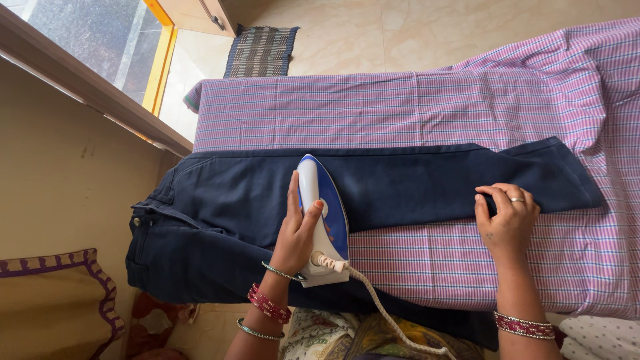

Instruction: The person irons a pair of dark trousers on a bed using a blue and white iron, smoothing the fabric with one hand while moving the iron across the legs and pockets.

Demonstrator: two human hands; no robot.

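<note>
Trousers [400,183], dark navy, laid flat on a pink-and-purple checked cloth [413,107] that covers the work surface; waistband and button toward the left edge of the view near the wall, one leg stretched rightward, so the long axis runs left to right across the view. Iron [323,220], blue and white, standing soleplate-down on the upper leg of the garment, its pointed nose aimed away from the person and so across the garment's length, its braided cord [387,313] trailing back toward the person's lap. Left hand [297,233]: fingers clenched around the iron's handle, thumb laid over the top; bangles on the wrist. Right hand [507,217]: fingertips curled and pinching the near edge of the leg close to the hem, a ring on one finger, bangles on the wrist. The hem end lies directly under the right hand; the stretch of leg between the two hands lies to the right of the iron, nearer the left hand's tool than the waistband side. Also present: woven mat [261,50] on the pale tiled floor beyond the table; cushion [57,303], tan with purple trim, low at the left beside the wall.
</note>
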